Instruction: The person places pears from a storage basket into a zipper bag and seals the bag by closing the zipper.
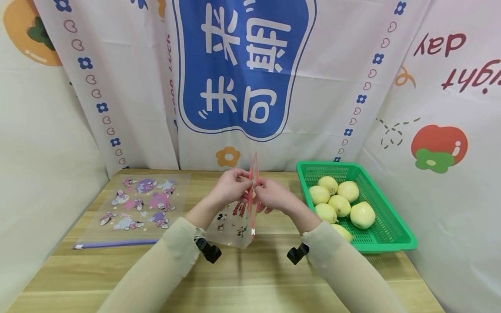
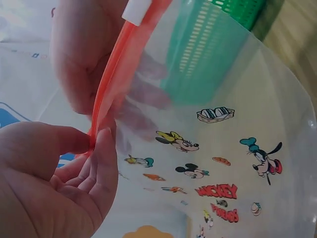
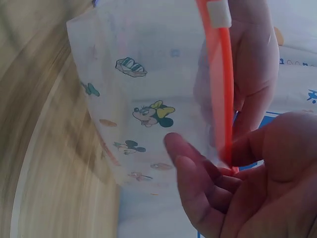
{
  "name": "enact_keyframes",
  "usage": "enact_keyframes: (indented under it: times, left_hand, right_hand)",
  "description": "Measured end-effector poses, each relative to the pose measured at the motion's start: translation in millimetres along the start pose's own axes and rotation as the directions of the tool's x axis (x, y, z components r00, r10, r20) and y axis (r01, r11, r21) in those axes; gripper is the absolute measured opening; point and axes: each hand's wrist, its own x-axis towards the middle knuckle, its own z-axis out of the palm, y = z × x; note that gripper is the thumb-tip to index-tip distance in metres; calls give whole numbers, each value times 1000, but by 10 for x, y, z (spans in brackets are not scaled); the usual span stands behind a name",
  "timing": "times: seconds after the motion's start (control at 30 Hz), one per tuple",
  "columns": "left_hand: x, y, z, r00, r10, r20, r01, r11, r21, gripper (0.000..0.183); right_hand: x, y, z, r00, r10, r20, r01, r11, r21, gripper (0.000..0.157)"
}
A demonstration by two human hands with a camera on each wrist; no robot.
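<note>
Above the middle of the wooden worktop (image 1: 250,278), a person holds up a clear plastic zip bag printed with cartoon mice, its seal strip red-orange (image 1: 239,219), the left hand (image 1: 231,186) and right hand (image 1: 274,194) meeting at its top edge. By the look of it, the bag is only being opened: it hangs empty, the white slider (image 1: 253,232) sits at the strip's lower end, and all the pale yellow-green round fruits (image 1: 339,205) lie in the green plastic mesh basket (image 1: 391,234) near the right edge. Both wrist views show each hand's thumb and fingers (image 2: 101,148) clamped on the strip, one hand to each side, the bag's film draping below them. A second flat cartoon-printed bag with a purple zip (image 1: 137,211) lies toward the left edge.
</note>
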Motion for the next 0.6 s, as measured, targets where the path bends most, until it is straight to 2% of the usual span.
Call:
enact_keyframes:
  times: [0.07, 0.2, 0.3, 0.43, 0.6]
  left_hand:
    - [5, -3, 26, 1000, -10, -2, 10, 1000, 21, 31]
    - [-9, 6, 45, 997, -57, 49, 52, 994, 98, 36]
    - [-27, 14, 57, 994, -78, 78, 65, 985, 157, 41]
    - [-31, 9, 78, 997, -53, 47, 44, 983, 179, 45]
    - [-1, 32, 67, 999, 13, -52, -2, 977, 212, 37]
  right_hand:
    - [14, 9, -5, 1000, -3, -21, 3, 1000, -26, 36]
    - [39, 1, -6, 999, -7, -51, 3, 997, -77, 30]
    - [42, -14, -3, 999, 0, -53, -5, 996, -89, 32]
    - [42, -35, 6, 998, 9, -61, -14, 996, -87, 38]
    - [46, -68, -47, 994, -7, -105, -10, 987, -162, 35]
